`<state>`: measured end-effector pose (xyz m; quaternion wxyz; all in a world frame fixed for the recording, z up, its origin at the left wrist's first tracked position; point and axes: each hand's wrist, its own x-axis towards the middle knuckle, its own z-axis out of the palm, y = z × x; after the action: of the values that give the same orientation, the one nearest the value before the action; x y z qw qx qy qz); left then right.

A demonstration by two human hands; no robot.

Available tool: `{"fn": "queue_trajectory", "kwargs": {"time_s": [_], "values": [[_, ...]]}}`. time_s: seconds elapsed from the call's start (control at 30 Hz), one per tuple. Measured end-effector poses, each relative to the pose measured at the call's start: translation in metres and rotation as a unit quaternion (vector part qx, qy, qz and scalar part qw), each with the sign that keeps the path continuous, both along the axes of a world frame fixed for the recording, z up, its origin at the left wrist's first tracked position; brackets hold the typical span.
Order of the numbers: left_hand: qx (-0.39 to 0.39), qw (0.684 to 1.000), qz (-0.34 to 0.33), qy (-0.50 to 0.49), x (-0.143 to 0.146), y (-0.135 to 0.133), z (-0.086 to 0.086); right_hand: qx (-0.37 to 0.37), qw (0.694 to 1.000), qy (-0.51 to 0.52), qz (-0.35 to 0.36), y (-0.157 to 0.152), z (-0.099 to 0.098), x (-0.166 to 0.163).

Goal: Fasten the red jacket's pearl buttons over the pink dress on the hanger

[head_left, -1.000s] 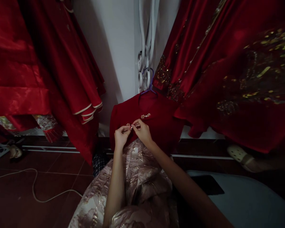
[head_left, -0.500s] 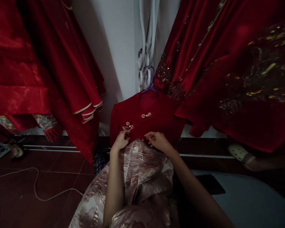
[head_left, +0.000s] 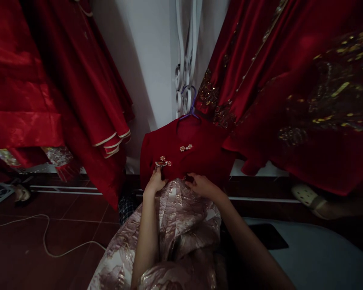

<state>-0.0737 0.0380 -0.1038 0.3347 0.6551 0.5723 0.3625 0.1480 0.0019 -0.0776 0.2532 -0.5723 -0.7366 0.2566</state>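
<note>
Red clothes [head_left: 24, 129] flank a pale wall [head_left: 145, 60] where a red top [head_left: 205, 159] sits on a purple hanger [head_left: 192, 113] — left hand [head_left: 155, 184] just below its beads [head_left: 162, 163], right hand [head_left: 202, 186] at its lower front, whether either grips I cannot tell — and a hard tug could pull beads loose

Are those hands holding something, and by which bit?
It cannot be told: the left hand is by a beaded ornament, the right hand at the red garment.
</note>
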Motion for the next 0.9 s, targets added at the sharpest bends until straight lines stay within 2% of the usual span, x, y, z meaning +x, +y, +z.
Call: {"fn": "queue_trajectory", "kwargs": {"time_s": [0.17, 0.27, 0.33, 0.43, 0.5, 0.57, 0.63, 0.7, 0.8, 0.9], "values": [[0.024, 0.994, 0.012, 0.110, 0.005, 0.002, -0.006, -0.051, 0.998, -0.020, -0.018, 0.006, -0.010, -0.006], [0.050, 0.986, 0.044, 0.150, 0.013, 0.001, -0.005, -0.035, 0.997, -0.059, -0.024, 0.010, -0.014, -0.011], [0.063, 0.983, 0.085, 0.151, 0.013, -0.004, 0.005, -0.014, 0.998, -0.061, -0.026, 0.012, -0.017, -0.014], [0.071, 0.976, 0.146, 0.146, 0.001, -0.016, 0.034, 0.018, 0.999, -0.032, -0.023, 0.014, -0.021, -0.018], [0.084, 0.982, 0.103, 0.138, -0.009, -0.025, 0.052, 0.048, 0.999, -0.002, -0.025, 0.015, -0.021, -0.021], [0.080, 0.992, 0.003, 0.097, -0.014, -0.030, 0.059, 0.074, 0.997, 0.017, -0.032, 0.015, -0.017, -0.021], [0.033, 0.994, -0.098, 0.024, -0.009, -0.030, 0.055, 0.087, 0.995, 0.020, -0.044, 0.015, -0.010, -0.018], [-0.036, 0.985, -0.164, -0.041, 0.002, -0.026, 0.043, 0.088, 0.995, 0.014, -0.051, 0.014, 0.001, -0.011], [-0.107, 0.970, -0.207, -0.074, 0.021, -0.019, 0.027, 0.055, 0.998, 0.017, -0.039, 0.009, 0.018, 0.003], [-0.122, 0.964, -0.219, -0.087, 0.029, -0.015, 0.023, -0.025, 0.998, 0.061, 0.017, 0.001, 0.028, 0.010]]}}
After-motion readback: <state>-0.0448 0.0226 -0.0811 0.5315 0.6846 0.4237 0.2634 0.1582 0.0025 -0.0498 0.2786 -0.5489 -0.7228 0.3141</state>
